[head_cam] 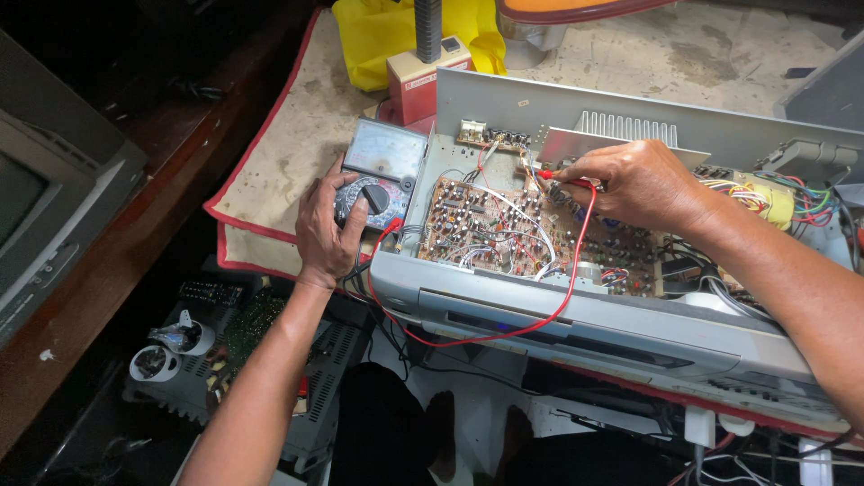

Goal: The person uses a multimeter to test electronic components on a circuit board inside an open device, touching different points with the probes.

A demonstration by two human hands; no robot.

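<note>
An opened grey electronic unit lies on the bench with its brown circuit board exposed. My right hand is closed around a red test probe, whose tip touches the board near the back. A red lead loops from the probe over the unit's front edge to an analogue multimeter at the left. My left hand rests on the meter, fingers wrapped around its round black dial.
A worn beige mat with red trim covers the bench. A yellow cloth and a small red-and-cream box sit behind the meter. An old monitor stands at far left. Boards and parts lie below.
</note>
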